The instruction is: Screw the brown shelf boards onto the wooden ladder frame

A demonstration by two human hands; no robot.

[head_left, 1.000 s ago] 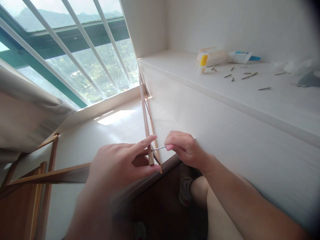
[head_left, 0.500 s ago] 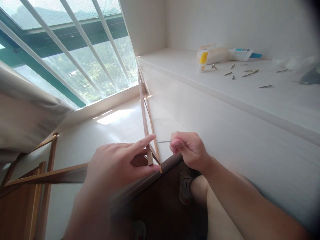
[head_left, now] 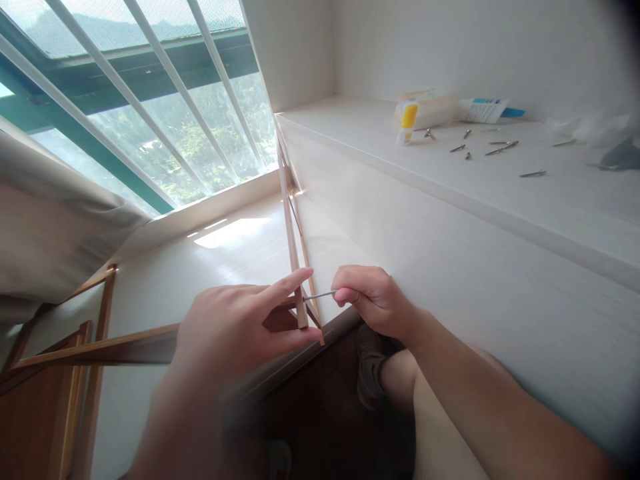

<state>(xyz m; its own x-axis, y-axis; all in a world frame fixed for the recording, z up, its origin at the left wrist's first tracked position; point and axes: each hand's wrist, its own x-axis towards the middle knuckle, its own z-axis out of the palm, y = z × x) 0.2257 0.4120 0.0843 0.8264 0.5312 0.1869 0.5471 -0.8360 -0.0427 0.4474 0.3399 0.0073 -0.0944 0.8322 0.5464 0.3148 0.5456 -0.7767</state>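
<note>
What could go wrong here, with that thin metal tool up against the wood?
The thin metal tool in the right hand might slip off the wooden bar and jab the left hand, whose fingers lie close to its tip. If the left hand's grip slackened, the bar could shift under the tool. The small metal pieces lying loose on the ledge might scatter if knocked.

The right hand (head_left: 367, 298) hides one end of the metal rod (head_left: 320, 295); the left forearm (head_left: 173, 417) is blurred.
</note>
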